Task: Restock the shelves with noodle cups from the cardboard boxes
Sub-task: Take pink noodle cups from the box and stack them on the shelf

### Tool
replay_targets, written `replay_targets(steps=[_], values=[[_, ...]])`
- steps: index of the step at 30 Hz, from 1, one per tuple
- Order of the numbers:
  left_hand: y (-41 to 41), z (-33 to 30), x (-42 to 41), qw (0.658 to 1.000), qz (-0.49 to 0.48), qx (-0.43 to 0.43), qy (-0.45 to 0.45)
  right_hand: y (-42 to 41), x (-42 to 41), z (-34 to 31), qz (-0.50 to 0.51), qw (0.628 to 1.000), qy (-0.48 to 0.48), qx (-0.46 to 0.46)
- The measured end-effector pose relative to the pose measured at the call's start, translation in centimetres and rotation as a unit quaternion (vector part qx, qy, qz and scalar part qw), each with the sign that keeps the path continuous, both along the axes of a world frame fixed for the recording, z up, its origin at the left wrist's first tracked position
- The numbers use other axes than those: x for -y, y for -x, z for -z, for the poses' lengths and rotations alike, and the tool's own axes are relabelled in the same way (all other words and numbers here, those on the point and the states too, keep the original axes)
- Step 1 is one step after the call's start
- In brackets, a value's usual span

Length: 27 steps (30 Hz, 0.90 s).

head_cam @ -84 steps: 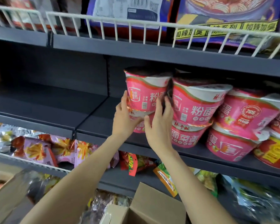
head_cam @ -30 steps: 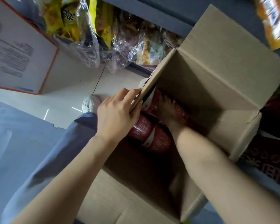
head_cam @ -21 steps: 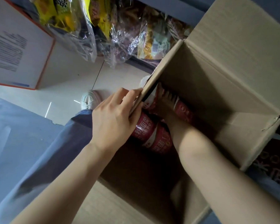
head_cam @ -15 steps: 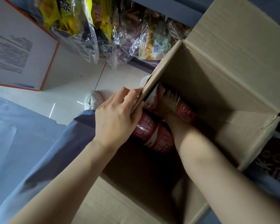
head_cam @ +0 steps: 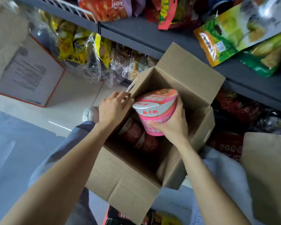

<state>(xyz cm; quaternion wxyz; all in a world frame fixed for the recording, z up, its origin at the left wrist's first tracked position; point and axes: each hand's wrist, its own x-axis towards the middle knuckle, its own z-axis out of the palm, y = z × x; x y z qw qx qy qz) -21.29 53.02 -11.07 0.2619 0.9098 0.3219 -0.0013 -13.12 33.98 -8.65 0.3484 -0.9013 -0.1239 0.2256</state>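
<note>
Hands work together: right hand (head_cam: 170, 125) grips 1 pink cup (head_cam: 156, 111), left hand (head_cam: 114, 108) pinches the box (head_cam: 130, 176) flap. Lift straight up, slowly.

The right hand (head_cam: 172, 125) grips a pink noodle cup (head_cam: 156, 111) over the open cardboard box (head_cam: 136, 176). The left hand (head_cam: 112, 109) holds the box flap (head_cam: 133, 86) — red cups (head_cam: 139, 137) lie inside.

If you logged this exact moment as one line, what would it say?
right hand: grips pink noodle cup above open brown cardboard box | left hand: holds box flap | red cups: in box
</note>
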Motion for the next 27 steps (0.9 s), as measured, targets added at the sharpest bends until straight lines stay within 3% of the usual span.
replay_targets(steps=[3, 5, 7, 9, 12, 17, 19, 21, 27], values=[[0.4, -5.2, 0.8, 0.978, -0.087, 0.081, 0.173, -0.4, 1.9, -6.4, 0.045, 0.992, -0.122, 0.004], [0.2, -10.9, 1.7, 0.913, -0.067, 0.209, 0.344, -1.2, 1.7, -10.7, 0.059, 0.975, -0.213, 0.026], [-0.2, -16.8, 2.3, 0.855, 0.009, 0.292, 0.428, -2.2, 0.8, -15.1, 0.056, 0.954, -0.291, 0.054], [-1.1, -21.8, 2.3, 0.844, 0.070, 0.345, 0.404, -3.3, -0.4, -19.2, 0.038, 0.929, -0.359, 0.075], [-2.7, -27.4, 1.8, 0.862, 0.105, 0.389, 0.308, -5.6, -2.0, -24.9, -0.007, 0.904, -0.412, 0.114], [-8.7, -31.6, -0.3, 0.883, 0.079, 0.404, 0.225, -11.8, -5.3, -29.4, -0.018, 0.914, -0.302, 0.270], [-11.4, -31.5, -1.7, 0.901, 0.037, 0.370, 0.223, -13.6, -7.2, -28.7, 0.009, 0.930, -0.242, 0.275], [-14.1, -31.6, -2.6, 0.909, 0.048, 0.346, 0.227, -15.5, -8.9, -28.5, 0.028, 0.930, -0.242, 0.274], [-18.4, -32.2, -2.6, 0.852, 0.085, 0.390, 0.339, -16.5, -10.9, -28.2, 0.021, 0.910, -0.240, 0.337]])
